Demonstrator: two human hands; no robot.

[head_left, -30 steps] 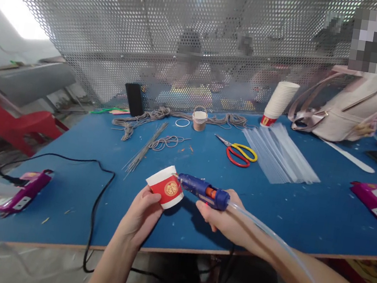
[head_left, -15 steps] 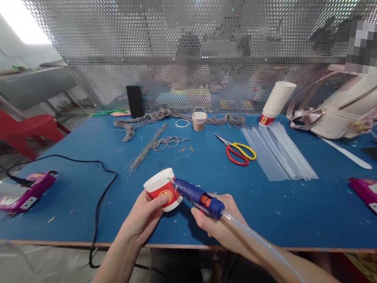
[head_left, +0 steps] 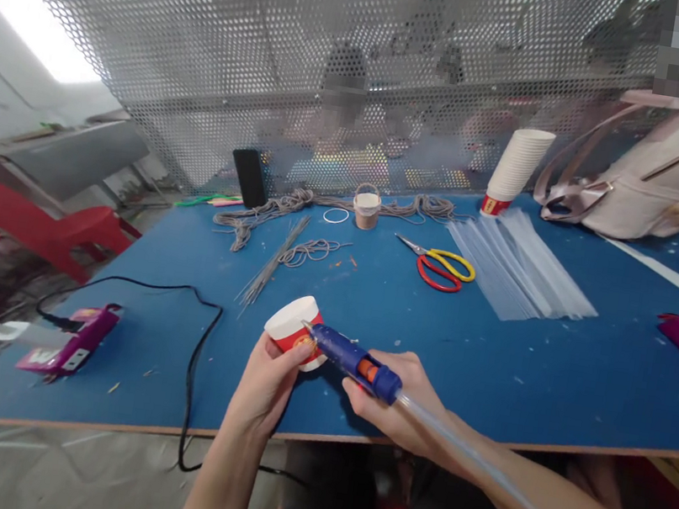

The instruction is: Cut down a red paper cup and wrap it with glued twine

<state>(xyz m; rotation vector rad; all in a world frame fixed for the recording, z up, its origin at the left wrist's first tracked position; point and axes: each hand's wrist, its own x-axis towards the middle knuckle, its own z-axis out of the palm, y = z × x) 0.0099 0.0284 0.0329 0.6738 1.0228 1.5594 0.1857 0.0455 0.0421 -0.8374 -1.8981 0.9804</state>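
Tilted over the front of the table is a red and white paper cup [head_left: 290,320], gripped by my left hand [head_left: 272,372] with the thumb across its printed side. My right hand [head_left: 398,395] is wrapped round a blue glue gun [head_left: 350,356]. Its metal nozzle points left at the cup's side just below the rim; whether it touches I cannot tell. A long clear glue stick [head_left: 464,443] runs out of the gun's back along my right forearm.
Beyond the cup lie scissors [head_left: 439,268], thin sticks [head_left: 274,262], grey cord [head_left: 314,252], a small basket-like cup [head_left: 366,210] and clear glue sticks [head_left: 519,269]. Stacked paper cups [head_left: 518,166] and a pale backpack [head_left: 635,192] stand behind. A black cable [head_left: 197,352] crosses the left side near a purple power strip [head_left: 74,342].
The view has shifted slightly, so the table's things sit a little farther right. The glue gun's nozzle stays close to the cup's upper side, and both hands keep their holds.
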